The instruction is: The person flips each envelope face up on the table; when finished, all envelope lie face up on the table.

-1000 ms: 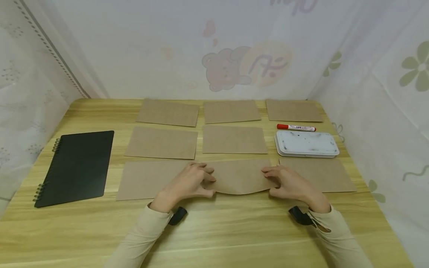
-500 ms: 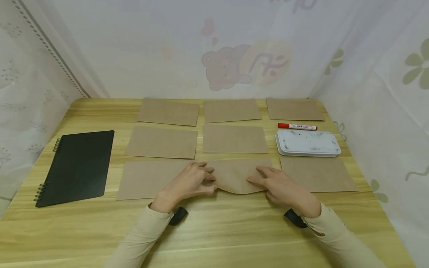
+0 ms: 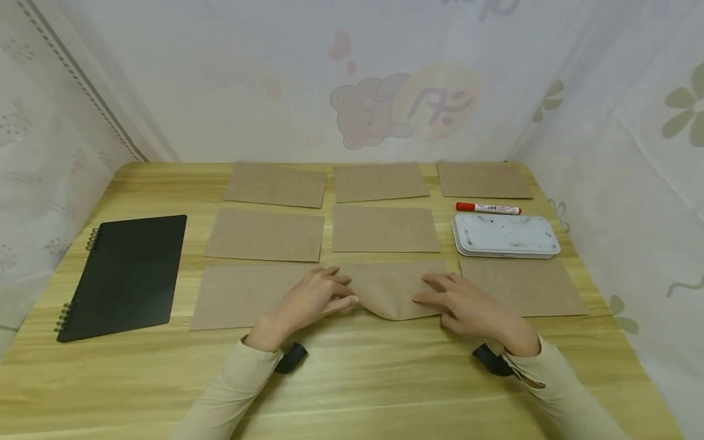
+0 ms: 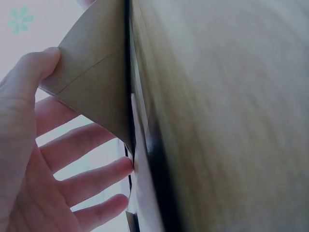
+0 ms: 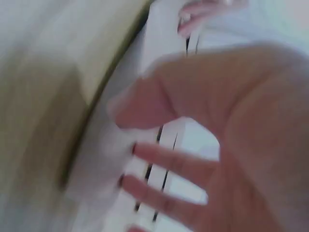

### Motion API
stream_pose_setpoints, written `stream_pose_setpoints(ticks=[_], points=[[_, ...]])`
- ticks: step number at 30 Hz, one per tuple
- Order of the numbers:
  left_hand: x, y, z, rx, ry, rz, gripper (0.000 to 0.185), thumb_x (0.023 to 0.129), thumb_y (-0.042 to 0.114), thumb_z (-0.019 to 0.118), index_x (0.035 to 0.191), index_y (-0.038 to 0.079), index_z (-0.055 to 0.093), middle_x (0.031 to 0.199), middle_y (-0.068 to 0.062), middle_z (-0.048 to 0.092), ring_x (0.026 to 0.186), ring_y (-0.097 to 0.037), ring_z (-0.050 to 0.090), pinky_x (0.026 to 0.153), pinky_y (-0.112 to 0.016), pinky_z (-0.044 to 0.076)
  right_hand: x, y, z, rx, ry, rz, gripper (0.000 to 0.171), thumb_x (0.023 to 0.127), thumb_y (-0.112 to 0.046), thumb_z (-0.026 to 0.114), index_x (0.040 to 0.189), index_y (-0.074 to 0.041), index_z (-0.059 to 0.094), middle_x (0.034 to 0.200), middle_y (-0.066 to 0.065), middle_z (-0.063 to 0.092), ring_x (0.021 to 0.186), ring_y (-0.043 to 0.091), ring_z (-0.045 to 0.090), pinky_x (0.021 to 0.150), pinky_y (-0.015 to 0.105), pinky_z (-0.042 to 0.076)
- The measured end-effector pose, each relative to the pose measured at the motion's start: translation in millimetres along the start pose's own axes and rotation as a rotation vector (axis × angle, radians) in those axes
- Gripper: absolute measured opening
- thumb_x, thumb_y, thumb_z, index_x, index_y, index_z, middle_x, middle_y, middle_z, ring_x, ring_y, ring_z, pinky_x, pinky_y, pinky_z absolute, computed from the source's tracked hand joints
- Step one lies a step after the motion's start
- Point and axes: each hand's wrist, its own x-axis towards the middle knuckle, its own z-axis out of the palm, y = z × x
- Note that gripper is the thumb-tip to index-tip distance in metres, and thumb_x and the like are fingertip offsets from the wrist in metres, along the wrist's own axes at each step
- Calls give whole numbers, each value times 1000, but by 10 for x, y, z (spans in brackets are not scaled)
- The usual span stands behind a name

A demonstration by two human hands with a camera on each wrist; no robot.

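A brown paper sheet (image 3: 393, 284) lies in the middle of the front row on the wooden table (image 3: 352, 379), its near edge bowed upward. My left hand (image 3: 338, 292) pinches its left end, fingers on top and thumb under the edge. In the left wrist view my thumb (image 4: 34, 72) presses against the lifted corner of the sheet (image 4: 91, 82). My right hand (image 3: 434, 292) rests flat on the sheet's right part with its fingers stretched out. The right wrist view is blurred and shows only the spread fingers (image 5: 164, 164).
Several more brown sheets lie in rows, one to the left (image 3: 242, 294) and one to the right (image 3: 522, 287). A black spiral notebook (image 3: 126, 275) lies at the left. A white case (image 3: 505, 235) and a red marker (image 3: 486, 209) sit at the right. Curtains enclose the table.
My right hand has slid left from the sheet's right edge onto its top. The sheet has been pushed together and its near edge bows more. My left hand has stayed in place.
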Motion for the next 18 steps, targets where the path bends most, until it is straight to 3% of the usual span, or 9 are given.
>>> stream_pose_setpoints(ticks=[4, 8, 13, 18], points=[[4, -7, -15, -43, 11, 8, 40, 96, 39, 48, 99, 8, 73, 120, -14, 60, 121, -40, 44, 101, -49, 31, 52, -162, 38, -156, 20, 30, 62, 78, -4, 64, 135, -24, 51, 115, 20, 52, 96, 38, 52, 71, 51, 46], [-3, -16, -26, -84, 3, 4, 42, 97, 40, 44, 102, 8, 71, 120, -15, 60, 122, -40, 43, 102, -47, 31, 110, -272, 49, -191, 9, 58, 71, 72, -7, 66, 137, -29, 48, 103, 18, 49, 85, 36, 50, 59, 46, 42], [-9, -34, -18, -104, -5, -4, 43, 99, 39, 41, 109, 8, 69, 121, -13, 59, 125, -37, 41, 103, -45, 29, 87, -215, 44, -161, 11, 60, 62, 77, -1, 61, 134, -25, 53, 108, 21, 51, 90, 38, 52, 66, 50, 44], [-20, -42, -18, -121, -10, -35, 44, 100, 37, 39, 115, 5, 66, 123, -11, 58, 127, -34, 38, 106, -46, 23, 33, -67, 18, -49, 56, 1, 46, 80, -1, 60, 125, -13, 59, 115, 21, 55, 97, 39, 54, 78, 52, 45]])
